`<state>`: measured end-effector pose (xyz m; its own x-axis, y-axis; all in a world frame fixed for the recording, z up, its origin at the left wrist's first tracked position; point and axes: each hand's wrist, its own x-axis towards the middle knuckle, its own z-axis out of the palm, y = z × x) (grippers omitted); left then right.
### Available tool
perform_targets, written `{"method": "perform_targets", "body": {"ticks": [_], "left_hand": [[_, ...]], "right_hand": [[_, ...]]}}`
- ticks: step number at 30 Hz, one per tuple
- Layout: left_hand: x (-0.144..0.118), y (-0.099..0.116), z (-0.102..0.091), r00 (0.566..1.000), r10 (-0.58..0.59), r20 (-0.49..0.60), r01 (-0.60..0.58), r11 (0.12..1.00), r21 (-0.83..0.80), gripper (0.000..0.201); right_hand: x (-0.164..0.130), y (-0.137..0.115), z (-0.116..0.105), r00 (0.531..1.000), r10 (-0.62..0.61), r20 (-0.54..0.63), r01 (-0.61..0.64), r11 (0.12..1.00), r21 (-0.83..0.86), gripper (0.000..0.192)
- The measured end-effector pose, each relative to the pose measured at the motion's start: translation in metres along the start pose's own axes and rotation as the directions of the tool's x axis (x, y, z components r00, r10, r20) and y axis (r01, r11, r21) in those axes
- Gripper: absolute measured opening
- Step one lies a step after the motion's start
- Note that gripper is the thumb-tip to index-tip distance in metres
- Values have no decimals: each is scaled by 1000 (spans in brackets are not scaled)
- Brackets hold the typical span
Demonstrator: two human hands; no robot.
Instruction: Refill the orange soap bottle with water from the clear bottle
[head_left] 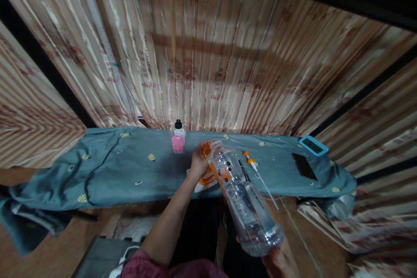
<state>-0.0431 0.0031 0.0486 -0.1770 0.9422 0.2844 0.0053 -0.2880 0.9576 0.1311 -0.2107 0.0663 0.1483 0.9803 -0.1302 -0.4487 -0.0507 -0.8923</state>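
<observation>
A large clear bottle with an orange-edged label is tilted, its mouth up at the far left and its base low towards me. My right hand is closed around the base end. At the neck, my left hand is closed on a small orange see-through thing whose kind I cannot make out. Beneath my left wrist and the bottle lies a white-and-orange printed piece, partly hidden. To the right, a pump top with an orange head and long white tube lies on the cloth.
A blue-green cloth covers the narrow table. A small bottle with a pink label and black cap stands at the back. On the right lie a dark phone and a blue-framed device. A pleated curtain hangs behind.
</observation>
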Motion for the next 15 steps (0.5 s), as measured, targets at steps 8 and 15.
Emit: {"method": "perform_targets", "body": {"ticks": [8, 15], "left_hand": [[0, -2, 0, 1000, 21, 19, -21, 1000, -9, 33], [0, 1, -1, 1000, 10, 3, -10, 999, 43, 32]], "right_hand": [[0, 4, -5, 998, 4, -56, -3, 1000, 23, 64], [0, -1, 0, 1000, -12, -15, 11, 1000, -6, 65]]}}
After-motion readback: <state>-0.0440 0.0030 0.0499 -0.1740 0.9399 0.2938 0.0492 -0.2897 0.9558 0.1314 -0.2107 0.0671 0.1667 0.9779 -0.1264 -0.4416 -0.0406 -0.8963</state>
